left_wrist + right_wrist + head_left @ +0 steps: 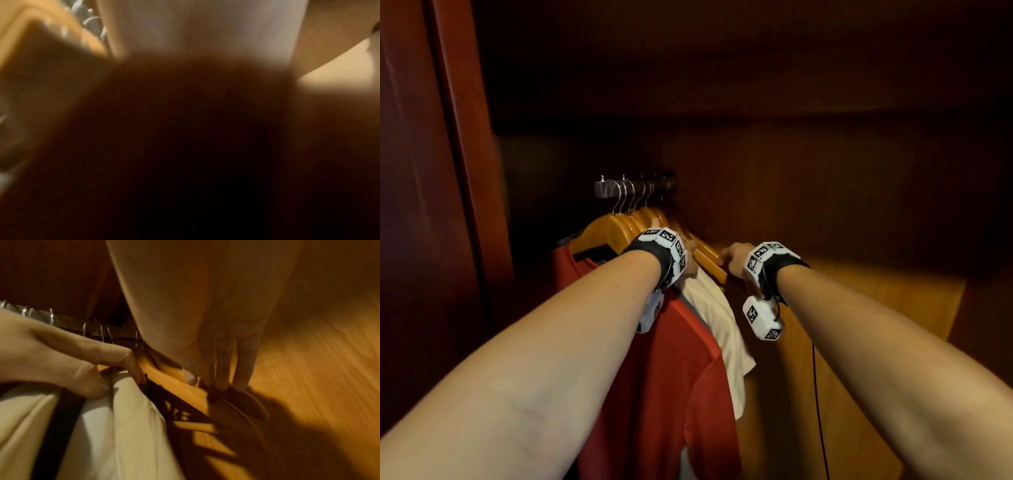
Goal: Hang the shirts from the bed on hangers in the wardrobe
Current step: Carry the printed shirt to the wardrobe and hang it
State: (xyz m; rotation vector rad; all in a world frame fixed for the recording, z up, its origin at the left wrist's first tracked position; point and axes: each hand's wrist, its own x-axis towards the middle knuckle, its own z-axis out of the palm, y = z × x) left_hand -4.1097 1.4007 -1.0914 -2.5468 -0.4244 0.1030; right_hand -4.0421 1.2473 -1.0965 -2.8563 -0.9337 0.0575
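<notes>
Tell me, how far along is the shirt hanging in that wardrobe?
Done, it seems: a red shirt and a cream shirt already hang on wooden hangers from the metal rail. In hand: the left hand is at the cream shirt's hanger, while the right hand fingers an empty hanger's end, perhaps picking it out. Left: unclear, since the bed is out of view.

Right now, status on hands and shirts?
Left hand pinching cream shirt at its hanger. Right hand fingers on bare hanger. Red shirt hung. Nothing blocking.
</notes>
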